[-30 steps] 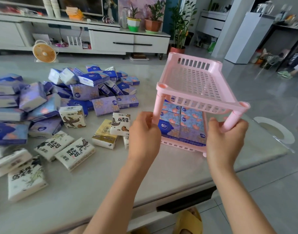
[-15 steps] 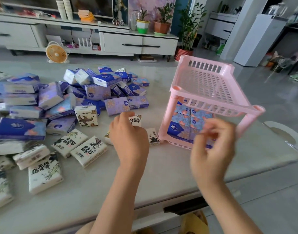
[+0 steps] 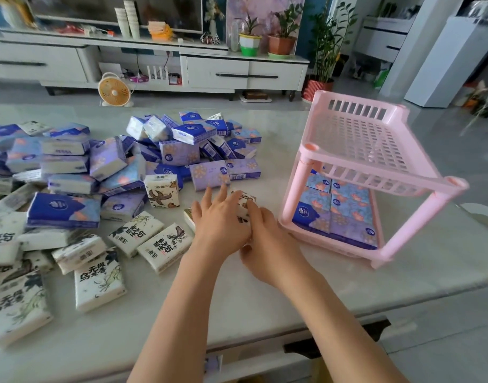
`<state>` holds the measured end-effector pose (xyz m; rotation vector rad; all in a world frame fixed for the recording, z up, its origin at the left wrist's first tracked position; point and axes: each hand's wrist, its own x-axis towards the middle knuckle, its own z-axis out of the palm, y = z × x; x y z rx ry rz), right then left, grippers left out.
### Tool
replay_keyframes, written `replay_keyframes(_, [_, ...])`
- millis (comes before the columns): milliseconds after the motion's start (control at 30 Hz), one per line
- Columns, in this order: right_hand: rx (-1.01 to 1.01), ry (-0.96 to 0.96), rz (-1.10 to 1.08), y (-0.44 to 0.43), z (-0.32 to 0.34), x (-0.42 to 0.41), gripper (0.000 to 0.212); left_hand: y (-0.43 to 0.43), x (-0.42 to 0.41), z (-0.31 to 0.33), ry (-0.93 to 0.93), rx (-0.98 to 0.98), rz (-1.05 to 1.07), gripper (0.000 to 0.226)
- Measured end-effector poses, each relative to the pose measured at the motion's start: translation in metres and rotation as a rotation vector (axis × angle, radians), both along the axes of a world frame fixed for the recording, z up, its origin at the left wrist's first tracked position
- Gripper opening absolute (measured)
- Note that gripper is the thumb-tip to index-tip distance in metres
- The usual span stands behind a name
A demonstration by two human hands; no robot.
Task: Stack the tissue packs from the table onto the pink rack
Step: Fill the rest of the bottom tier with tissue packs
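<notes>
Pale marble table (image 3: pixel 99 341), scattered tissue packs (image 3: pixel 63 210) at left, pink rack (image 3: pixel 375 139) standing at right

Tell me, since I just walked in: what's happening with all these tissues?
A person is moving tissue packs from the table onto the pink rack. Its lower shelf holds blue packs; the upper shelf has none yet. The left hand and right hand are both on a white pack beside the rack.
</notes>
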<state>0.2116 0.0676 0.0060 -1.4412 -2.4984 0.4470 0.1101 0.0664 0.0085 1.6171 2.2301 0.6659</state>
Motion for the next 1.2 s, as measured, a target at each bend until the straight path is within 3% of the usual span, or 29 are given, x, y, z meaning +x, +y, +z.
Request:
replay_keyframes(133, [0.098, -0.068, -0.04, 0.001, 0.008, 0.004, 0.055, 0.001, -0.002, 0.0, 0.055, 0.006, -0.01, 0.058])
replay_keyframes(300, [-0.008, -0.062, -0.004, -0.017, 0.023, 0.025, 0.045, 0.003, 0.003, 0.0, 0.015, 0.118, 0.04, 0.031])
replay_keyframes(467, [-0.224, 0.395, -0.184, -0.011, 0.038, 0.07, 0.033, -0.01, 0.016, 0.019, -0.213, 0.41, 0.199, 0.023])
replay_keyframes(600, [-0.039, 0.781, -0.443, 0.012, 0.03, 0.096, 0.045, -0.026, 0.027, 0.024, -0.347, 0.521, 0.275, 0.014])
replay_keyframes(733, [0.189, 0.888, -0.481, 0.019, 0.025, 0.096, 0.062, -0.026, 0.037, 0.018, -0.392, 0.47, 0.191, 0.015])
replay_keyframes(900, [0.185, 0.681, -0.389, 0.026, 0.012, 0.082, 0.038, -0.026, 0.042, 0.016, -0.382, 0.45, 0.104, 0.013])
replay_keyframes(1033, [0.223, 0.411, -0.313, 0.029, 0.009, 0.08, 0.035, -0.031, 0.039, 0.019, -0.385, 0.488, 0.118, 0.012])
replay_keyframes(1200, [0.234, 0.353, -0.281, 0.033, 0.007, 0.088, 0.034, -0.039, 0.04, 0.028, -0.405, 0.52, 0.142, 0.014])
